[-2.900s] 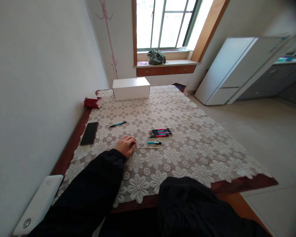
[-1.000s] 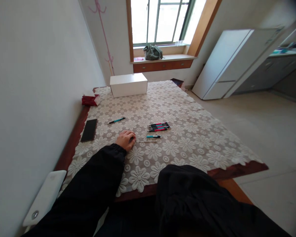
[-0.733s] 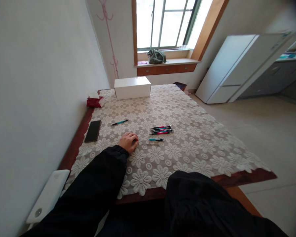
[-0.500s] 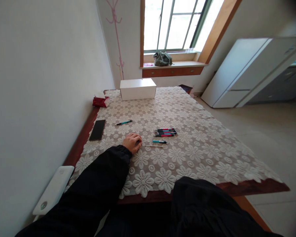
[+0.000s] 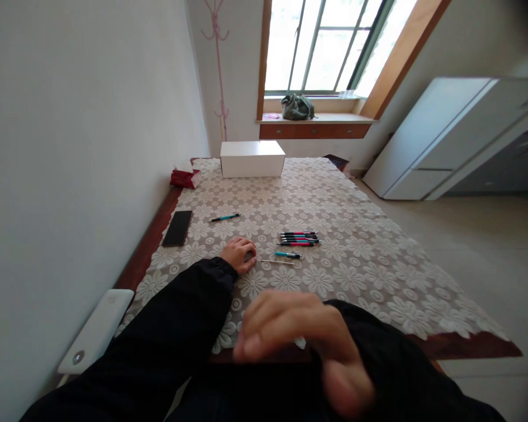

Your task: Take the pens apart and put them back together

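My left hand [image 5: 240, 255] rests on the lace tablecloth [image 5: 317, 281], fingers loosely curled, with a gap between thumb and forefinger and nothing visible in it. Just right of it lie a thin pale rod [image 5: 278, 262], like a pen refill, and a short teal and black pen part [image 5: 287, 255]. Behind those, several red, teal and black pens [image 5: 298, 238] lie side by side in a bunch. A single teal and black pen [image 5: 224, 217] lies beyond my left hand. Blurred above the near table edge, my right hand [image 5: 301, 337] is raised, thumb spread from bent fingers, holding nothing visible.
A black phone [image 5: 177, 228] and a red tissue pack [image 5: 185, 178] lie along the left side. At the far end stands a white box [image 5: 252, 160]. The wall [image 5: 92, 146] borders the table on the left; a white device [image 5: 97, 331] stands by the near left corner.
My right hand has come up into view over the near table edge; before, only its dark sleeve showed. My left hand stays in the same spot on the cloth. The view has shifted slightly.
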A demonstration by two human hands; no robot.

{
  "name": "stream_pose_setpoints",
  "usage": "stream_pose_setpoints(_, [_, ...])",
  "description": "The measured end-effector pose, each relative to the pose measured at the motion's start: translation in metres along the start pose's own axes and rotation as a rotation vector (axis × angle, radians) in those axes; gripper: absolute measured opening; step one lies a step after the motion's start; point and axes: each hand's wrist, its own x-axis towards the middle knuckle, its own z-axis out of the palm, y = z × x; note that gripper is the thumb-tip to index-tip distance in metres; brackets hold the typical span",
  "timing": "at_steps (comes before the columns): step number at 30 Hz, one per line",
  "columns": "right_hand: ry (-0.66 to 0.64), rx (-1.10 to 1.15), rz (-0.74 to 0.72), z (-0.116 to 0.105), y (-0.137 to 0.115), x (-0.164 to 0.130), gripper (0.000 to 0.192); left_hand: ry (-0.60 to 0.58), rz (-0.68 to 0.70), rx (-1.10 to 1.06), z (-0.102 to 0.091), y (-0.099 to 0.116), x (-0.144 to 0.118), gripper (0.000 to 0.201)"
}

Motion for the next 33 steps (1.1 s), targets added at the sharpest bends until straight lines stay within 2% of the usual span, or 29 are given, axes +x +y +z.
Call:
stream_pose_setpoints(1, [0.050,-0.068,0.034,-0.006,0.016,0.000,0.042,0.001,0.001,0.000,0.000,0.000,0.000,0.011])
stream_pose_setpoints(3, [0.062,-0.297,0.104,-0.017,0.057,-0.004,0.024,0.010,0.007,-0.002,0.001,0.000,0.000,0.009])
stream_pose_setpoints(7, [-0.132,-0.720,0.273,-0.028,0.136,-0.028,0.022,0.031,0.031,-0.008,0.001,0.001,-0.001,0.006])
stream_pose_setpoints(10, [-0.222,-0.803,0.286,-0.025,0.163,-0.043,0.019,0.031,0.048,-0.009,0.001,0.002,-0.001,0.004])
stream_pose_setpoints(13, [-0.258,-0.813,0.265,-0.017,0.171,-0.045,0.010,0.025,0.055,-0.008,0.001,0.002,0.000,0.005])
stream_pose_setpoints(16, [-0.270,-0.827,0.249,-0.012,0.175,-0.041,0.012,0.016,0.057,-0.004,0.001,0.002,0.001,0.006])
stream_pose_setpoints(26, [-0.201,-0.832,0.224,-0.006,0.182,-0.045,0.014,-0.011,0.061,0.021,0.000,0.005,0.001,0.010])
stream_pose_setpoints(33, [-0.145,-0.754,0.203,-0.003,0.184,-0.047,0.009,0.031,0.097,0.052,-0.001,0.009,0.000,0.009])
